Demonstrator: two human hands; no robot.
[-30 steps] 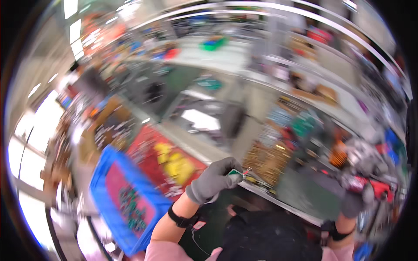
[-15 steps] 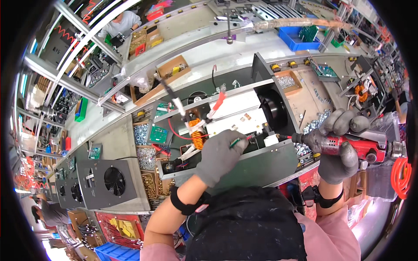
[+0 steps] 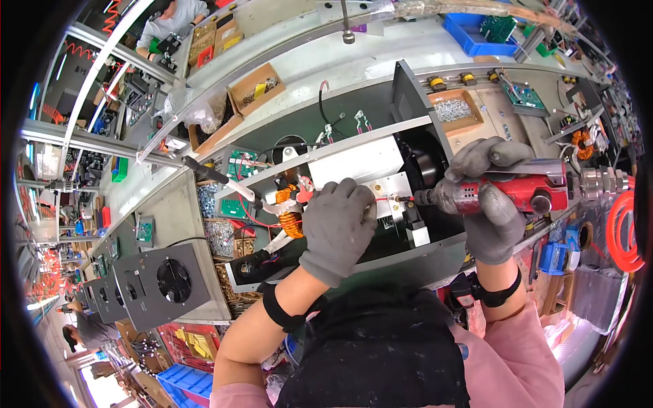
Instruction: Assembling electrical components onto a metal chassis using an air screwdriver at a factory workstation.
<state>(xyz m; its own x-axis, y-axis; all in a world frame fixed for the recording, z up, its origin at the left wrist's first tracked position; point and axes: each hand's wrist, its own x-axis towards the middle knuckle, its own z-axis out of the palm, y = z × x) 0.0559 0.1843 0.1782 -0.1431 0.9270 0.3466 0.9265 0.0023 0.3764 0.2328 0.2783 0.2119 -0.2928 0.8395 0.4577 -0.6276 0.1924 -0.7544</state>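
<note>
My right hand (image 3: 495,204), in a grey work glove, is closed around a red air screwdriver (image 3: 517,194). The bit points left and meets the silvery metal plate (image 3: 391,187) inside an open dark-green metal chassis (image 3: 435,262). Just left of the bit my gloved left hand (image 3: 338,224) has its fingers curled and pressed together over the plate's edge; whatever they hold is hidden. Beside that hand sit an orange copper-wound coil (image 3: 289,212) and a thick cable with a black sleeve (image 3: 207,171). A black fan (image 3: 420,160) is at the chassis's right end.
Left of the chassis lies a grey panel with fans (image 3: 163,282). Boxes of screws (image 3: 219,238) stand between them. Beyond are a cardboard box (image 3: 257,87) and a blue bin (image 3: 469,37). An orange coiled hose (image 3: 622,234) hangs at the right. Another person (image 3: 173,27) sits far left.
The screwdriver has moved left and up, its bit now on the plate. My left hand has turned over, hiding the small green item it pinched. The view has shifted slightly.
</note>
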